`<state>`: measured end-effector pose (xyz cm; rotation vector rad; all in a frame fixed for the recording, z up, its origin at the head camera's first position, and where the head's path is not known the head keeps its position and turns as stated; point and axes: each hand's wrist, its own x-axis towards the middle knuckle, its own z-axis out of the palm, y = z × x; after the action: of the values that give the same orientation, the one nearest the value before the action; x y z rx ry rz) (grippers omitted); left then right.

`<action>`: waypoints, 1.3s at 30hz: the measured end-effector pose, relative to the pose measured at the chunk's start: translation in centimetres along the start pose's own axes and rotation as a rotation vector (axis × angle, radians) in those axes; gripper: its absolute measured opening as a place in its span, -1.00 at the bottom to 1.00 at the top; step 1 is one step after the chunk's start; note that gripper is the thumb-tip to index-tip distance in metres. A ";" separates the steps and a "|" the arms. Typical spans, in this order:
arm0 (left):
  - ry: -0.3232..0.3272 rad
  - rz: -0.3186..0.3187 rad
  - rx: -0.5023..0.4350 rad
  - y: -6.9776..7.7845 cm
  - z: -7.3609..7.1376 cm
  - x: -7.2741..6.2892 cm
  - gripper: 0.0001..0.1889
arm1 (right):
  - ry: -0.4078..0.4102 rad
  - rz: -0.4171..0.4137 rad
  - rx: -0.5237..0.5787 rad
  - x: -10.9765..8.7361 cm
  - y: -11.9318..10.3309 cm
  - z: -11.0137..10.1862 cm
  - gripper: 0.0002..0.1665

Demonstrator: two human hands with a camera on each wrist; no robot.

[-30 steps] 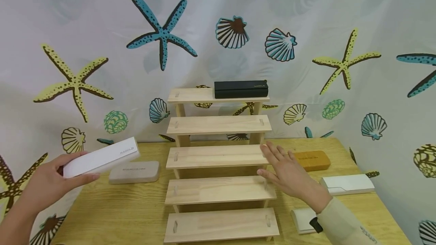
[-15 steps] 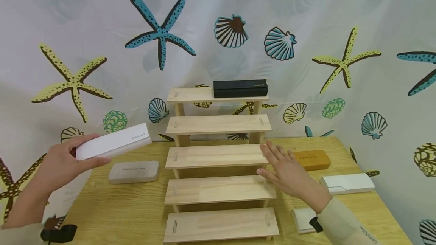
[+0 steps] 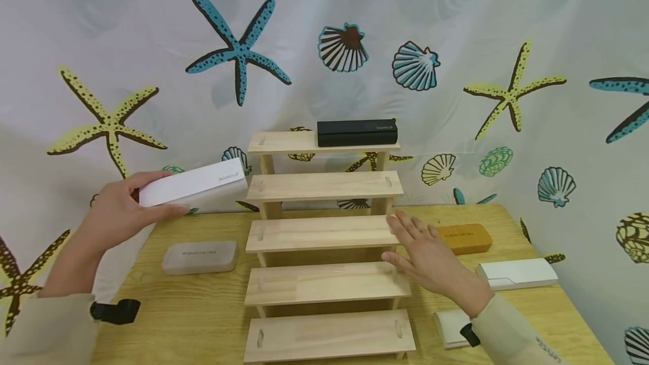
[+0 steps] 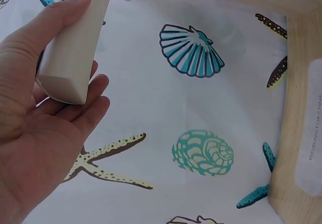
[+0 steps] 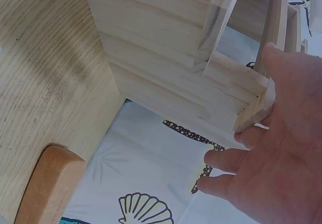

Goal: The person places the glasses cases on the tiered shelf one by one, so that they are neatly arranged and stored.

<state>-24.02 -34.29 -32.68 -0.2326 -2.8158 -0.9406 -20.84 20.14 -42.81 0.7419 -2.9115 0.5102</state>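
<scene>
My left hand (image 3: 114, 213) grips a white glasses case (image 3: 192, 183) by its left end, thumb on the near side. It is held in the air, left of the wooden stepped rack (image 3: 324, 185), its free end close to the second shelf from the top. The left wrist view shows the case (image 4: 83, 38) between thumb and fingers. My right hand (image 3: 431, 255) rests at the right end of the middle shelf (image 3: 319, 234), fingers straight. From the right wrist, thumb and fingers lie on either side of the shelf end (image 5: 256, 110). A black glasses case (image 3: 357, 133) lies on the top shelf.
A grey case (image 3: 200, 257) lies on the wooden table (image 3: 167, 320) left of the rack. On the right are an orange case (image 3: 465, 239), a white case (image 3: 517, 274) and another pale case (image 3: 451, 328) partly under my right sleeve. A patterned cloth (image 3: 324, 94) hangs behind.
My left hand has carried the white glasses case up and to the right, toward the rack. My right hand has stayed at the middle shelf.
</scene>
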 end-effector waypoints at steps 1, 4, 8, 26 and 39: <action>-0.002 -0.004 0.005 0.2 0.0 0.2 -0.17 | -0.001 0.000 -0.001 0.0 0.0 0.1 -0.06; -0.007 -0.007 0.009 0.7 0.0 0.8 -0.15 | -0.004 0.005 -0.003 0.1 0.1 0.2 -0.04; -0.010 0.019 -0.005 1.3 0.0 1.4 -0.15 | -0.004 0.005 -0.008 0.1 0.2 0.3 -0.04; -0.047 0.042 -0.043 3.8 0.6 5.3 -0.15 | -0.007 0.006 -0.003 0.1 0.3 0.3 -0.04; -0.055 0.064 -0.066 5.7 1.5 7.6 -0.18 | 0.000 0.002 -0.017 0.1 0.4 0.4 -0.04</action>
<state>-30.46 -28.18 -29.06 -0.3596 -2.8110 -1.0294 -21.13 20.30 -43.29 0.7373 -2.9126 0.4848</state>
